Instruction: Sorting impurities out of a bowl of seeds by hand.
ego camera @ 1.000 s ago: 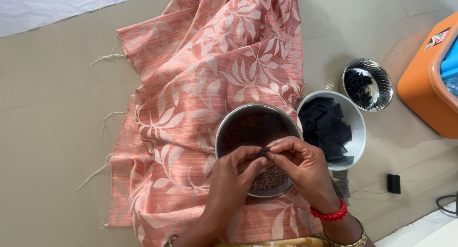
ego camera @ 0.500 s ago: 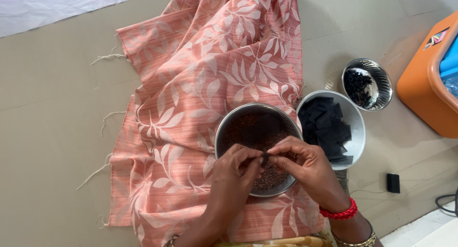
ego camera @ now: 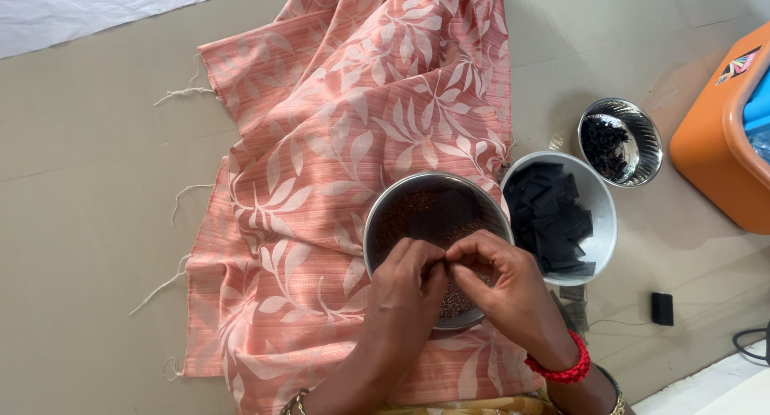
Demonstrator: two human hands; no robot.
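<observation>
Beige floor [ego camera: 96,222] carries a peach leaf-print cloth [ego camera: 337,142], two steel bowls, an orange box [ego camera: 714,158]

Both forearms are showing bare here, no sleeves coming down them at all. The right hand [ego camera: 513,291] is wearing a chunky red beaded bracelet at the wrist, plus a thin gold-coloured bangle sitting nearer the body. The left hand [ego camera: 405,291] is wearing a slim gold-coloured bangle too, peeking out at the near edge.
</observation>
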